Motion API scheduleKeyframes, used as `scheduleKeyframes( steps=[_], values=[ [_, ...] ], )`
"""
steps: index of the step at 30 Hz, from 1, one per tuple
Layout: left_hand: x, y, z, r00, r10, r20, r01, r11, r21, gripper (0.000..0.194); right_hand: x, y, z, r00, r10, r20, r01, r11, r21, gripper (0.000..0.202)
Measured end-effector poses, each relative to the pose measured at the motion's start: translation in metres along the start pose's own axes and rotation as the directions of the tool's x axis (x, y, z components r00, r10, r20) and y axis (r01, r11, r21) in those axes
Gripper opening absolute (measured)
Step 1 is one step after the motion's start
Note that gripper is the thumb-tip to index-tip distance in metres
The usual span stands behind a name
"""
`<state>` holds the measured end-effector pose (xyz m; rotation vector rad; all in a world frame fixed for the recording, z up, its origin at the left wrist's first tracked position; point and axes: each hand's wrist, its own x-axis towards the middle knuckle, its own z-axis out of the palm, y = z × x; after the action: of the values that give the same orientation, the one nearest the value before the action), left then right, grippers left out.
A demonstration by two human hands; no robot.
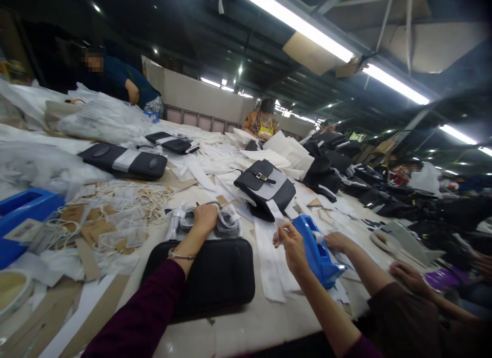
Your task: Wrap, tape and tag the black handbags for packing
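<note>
A black bag (215,276) lies flat on the table in front of me. My left hand (205,218) is closed over the bag's plastic-wrapped straps (228,222) at its far edge; the fingertips are hidden. Beside a blue tape dispenser (313,250), my right hand (291,245) is held in a pinch. A pale, translucent strip of tape (275,210) shows at its fingertips. White foam strips (269,268) lie under that hand. Just beyond is a black and grey bag (265,189) with a buckled flap.
A co-worker's hand (340,242) touches the dispenser's right side. Cardboard tags with cords (96,224) and another blue dispenser (23,214) are at left. Two black bags with pale bands, one nearer (125,161), lie further back. Black bags (326,163) are piled at right.
</note>
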<state>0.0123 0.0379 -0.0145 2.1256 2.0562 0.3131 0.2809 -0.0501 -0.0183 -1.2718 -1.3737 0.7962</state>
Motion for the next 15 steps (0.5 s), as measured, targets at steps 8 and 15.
scheduleKeyframes(
  steps=[8,15],
  values=[
    [0.004,-0.004,0.008,0.999,0.043,-0.026,-0.041,0.995,0.091,0.034,0.081,-0.074,-0.128,0.957,0.272,-0.106,-0.292,0.899,-0.326,0.041],
    [0.011,-0.007,0.014,0.995,0.097,0.005,-0.096,0.980,0.176,0.036,0.148,-0.072,-0.128,0.978,0.169,-0.124,-0.192,0.959,-0.208,0.033]
  ],
)
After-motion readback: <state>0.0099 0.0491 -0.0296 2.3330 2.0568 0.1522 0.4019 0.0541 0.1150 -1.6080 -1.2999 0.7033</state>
